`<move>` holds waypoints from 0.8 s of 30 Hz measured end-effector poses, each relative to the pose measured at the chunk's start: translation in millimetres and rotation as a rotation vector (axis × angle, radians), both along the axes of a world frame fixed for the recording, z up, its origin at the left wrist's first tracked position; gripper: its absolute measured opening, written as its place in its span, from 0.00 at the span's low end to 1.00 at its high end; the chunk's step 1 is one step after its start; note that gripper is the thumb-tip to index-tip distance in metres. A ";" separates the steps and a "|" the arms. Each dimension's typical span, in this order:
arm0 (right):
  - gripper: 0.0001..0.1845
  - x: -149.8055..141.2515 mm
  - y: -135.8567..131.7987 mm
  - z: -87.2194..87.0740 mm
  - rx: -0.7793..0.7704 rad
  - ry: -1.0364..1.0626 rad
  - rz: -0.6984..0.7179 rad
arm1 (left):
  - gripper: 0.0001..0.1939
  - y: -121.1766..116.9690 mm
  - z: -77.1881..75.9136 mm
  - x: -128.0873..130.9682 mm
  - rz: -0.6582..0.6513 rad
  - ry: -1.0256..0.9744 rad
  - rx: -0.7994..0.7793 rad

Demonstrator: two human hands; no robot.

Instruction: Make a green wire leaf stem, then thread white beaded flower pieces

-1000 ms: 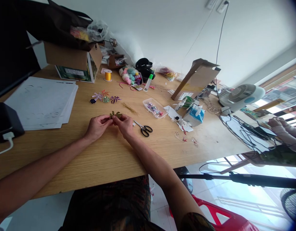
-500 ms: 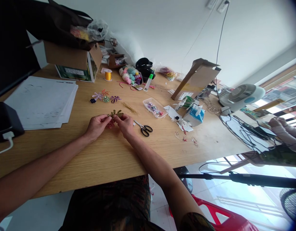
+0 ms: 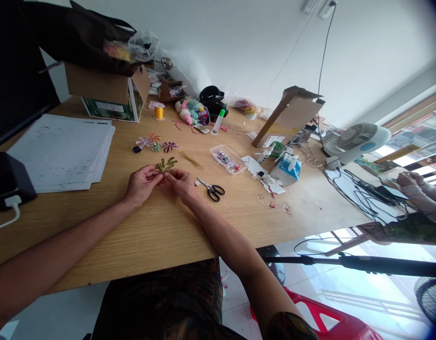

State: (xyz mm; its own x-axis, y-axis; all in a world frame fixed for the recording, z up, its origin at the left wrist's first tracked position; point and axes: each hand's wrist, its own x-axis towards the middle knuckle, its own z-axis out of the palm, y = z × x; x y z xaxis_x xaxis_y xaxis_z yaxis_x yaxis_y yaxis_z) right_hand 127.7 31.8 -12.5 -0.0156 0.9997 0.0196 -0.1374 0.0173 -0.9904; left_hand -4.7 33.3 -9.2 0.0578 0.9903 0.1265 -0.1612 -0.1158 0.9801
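Observation:
A small green and gold leaf sprig (image 3: 166,165), probably made of wire, stands up from my fingertips above the wooden table (image 3: 97,236). My left hand (image 3: 141,184) pinches its stem from the left, and my right hand (image 3: 180,183) pinches it from the right. Fingers hide the stem's base. Beyond my right hand lie black-handled scissors (image 3: 212,190), and a loose bundle of thin gold strands (image 3: 191,160) rests just past the sprig. Several small finished wire flowers (image 3: 150,144) sit farther up the table.
A stack of white paper (image 3: 62,153) lies left, and a yellow thread spool (image 3: 159,112), yarn balls (image 3: 191,112) and a cardboard box (image 3: 107,92) stand behind. To the right are a bead tray (image 3: 226,158), tissue box (image 3: 286,167), fan (image 3: 357,139) and a co-worker's hands (image 3: 409,180).
The sprig now stands higher and more upright, with more of its leaves showing above my fingers. My hands have shifted only slightly.

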 end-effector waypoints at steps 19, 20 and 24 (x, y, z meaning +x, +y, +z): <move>0.18 3.5 -0.7 3.7 -0.136 0.079 0.071 | 0.18 0.4 -3.1 -1.1 -0.009 0.174 0.122; 0.18 3.9 -0.5 4.2 -0.137 0.075 0.061 | 0.19 0.6 -3.7 -1.4 -0.008 0.197 0.132; 0.18 3.2 0.3 5.6 -0.119 0.034 -0.002 | 0.20 1.9 -7.6 -2.5 -0.022 0.243 0.167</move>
State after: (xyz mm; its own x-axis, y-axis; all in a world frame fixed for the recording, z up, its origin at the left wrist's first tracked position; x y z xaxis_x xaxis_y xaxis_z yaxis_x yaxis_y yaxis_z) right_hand 130.9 32.1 -6.9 -0.0149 0.9950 -0.0991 -0.1711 -0.1001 -0.9802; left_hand -7.3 35.2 -16.8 0.1271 0.9552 0.2671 0.0714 -0.2774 0.9581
